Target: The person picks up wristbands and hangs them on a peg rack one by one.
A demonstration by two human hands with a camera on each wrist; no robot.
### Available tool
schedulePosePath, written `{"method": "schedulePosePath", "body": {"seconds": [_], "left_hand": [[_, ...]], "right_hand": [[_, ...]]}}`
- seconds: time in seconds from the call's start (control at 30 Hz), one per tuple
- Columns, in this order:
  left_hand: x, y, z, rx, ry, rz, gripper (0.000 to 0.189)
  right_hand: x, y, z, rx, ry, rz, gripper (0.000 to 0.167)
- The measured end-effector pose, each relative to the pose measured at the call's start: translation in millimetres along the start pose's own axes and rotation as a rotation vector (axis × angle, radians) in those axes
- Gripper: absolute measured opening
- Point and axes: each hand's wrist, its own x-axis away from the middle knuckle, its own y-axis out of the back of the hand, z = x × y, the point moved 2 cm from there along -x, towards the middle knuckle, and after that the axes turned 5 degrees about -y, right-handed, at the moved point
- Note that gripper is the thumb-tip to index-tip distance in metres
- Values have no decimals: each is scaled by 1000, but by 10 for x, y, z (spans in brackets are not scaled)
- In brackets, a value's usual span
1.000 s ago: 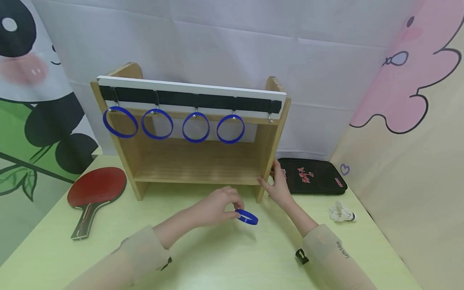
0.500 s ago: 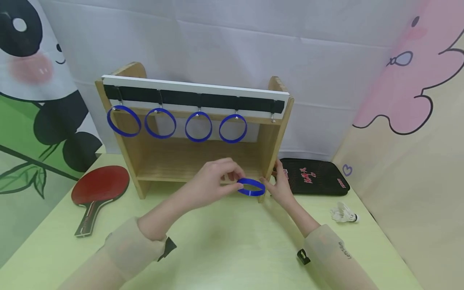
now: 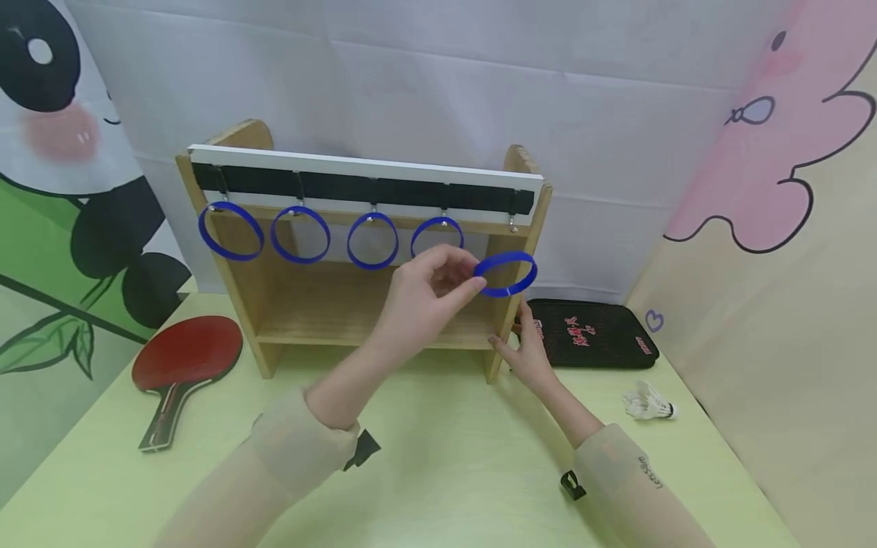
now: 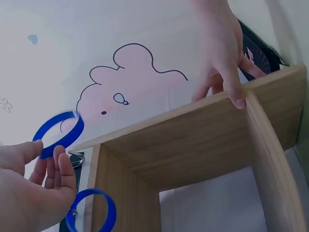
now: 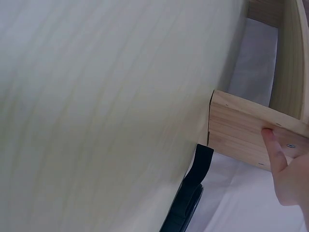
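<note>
My left hand [image 3: 425, 301] pinches a blue ring [image 3: 507, 258] between thumb and fingers, in front of the right end of a small wooden shelf [image 3: 384, 335]. Slightly above that ring, a bare metal hook [image 3: 513, 224] hangs from the white bar with a black strip [image 3: 404, 187]. Several other blue rings, such as the leftmost ring [image 3: 229, 256], hang on hooks along this bar. Lower down, my right hand [image 3: 531, 354] holds the shelf's right side panel, thumb over its front edge and fingers along its outer face. The left wrist view shows the held ring [image 4: 74, 133] tilted.
A red table tennis bat [image 3: 188, 354] lies left of the shelf. On the right are a black zip case [image 3: 592, 335] and a white shuttlecock [image 3: 645, 402]. The pale table [image 3: 438, 472] meets a cloth backdrop behind the shelf.
My left hand has lifted the blue ring from low over the table, up and to the right, to just below the bare hook. My right hand has stayed on the side panel.
</note>
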Motion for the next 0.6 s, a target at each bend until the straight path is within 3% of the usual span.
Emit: {"method": "schedulePosePath", "body": {"seconds": [0.23,0.43,0.6], "left_hand": [[-160,-146,153,189,3,-121,21],[-212,-224,261,230,25,-193,23],[-202,-251,336,246,50,-212,23]], "right_hand": [[-6,5,-33,-23,-22,11,80],[-18,-2,-45,-27,1,9,79],[-20,-4,-57,-26,12,0,78]]}}
